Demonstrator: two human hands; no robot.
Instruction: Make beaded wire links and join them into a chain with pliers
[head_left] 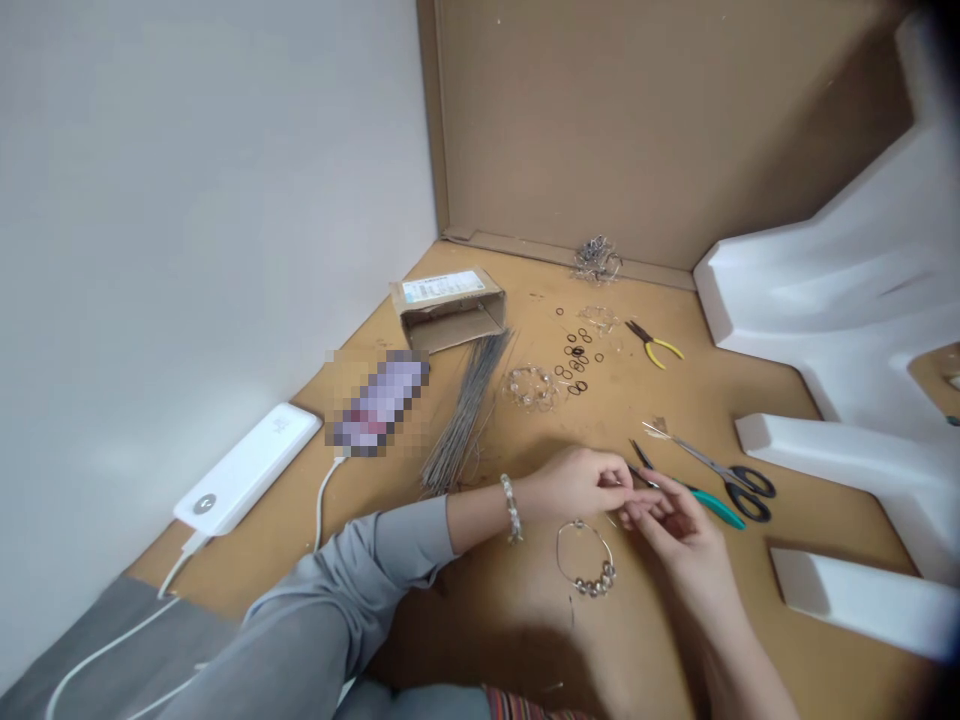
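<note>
My left hand (585,483) and my right hand (681,530) meet over the table, fingertips pinched together. Whatever is between them is too small to make out; a thin wire end shows just below. A wire bracelet (597,582) with several clear beads along its lower edge is just below my left hand; I cannot tell whether it is held or resting. Behind my right fingers lie teal-handled pliers (718,507), partly hidden. Scissors (739,480) with black handles lie to the right of them. A beaded bracelet (511,510) circles my left wrist.
A bundle of thin wires (466,415) lies before an open cardboard box (454,310). Farther back are black rings (577,352), beaded wire loops (531,387), yellow-handled pliers (656,345) and tangled wire (597,260). A phone (384,402) and power bank (247,470) sit left; white moulded packaging (832,300) stands right.
</note>
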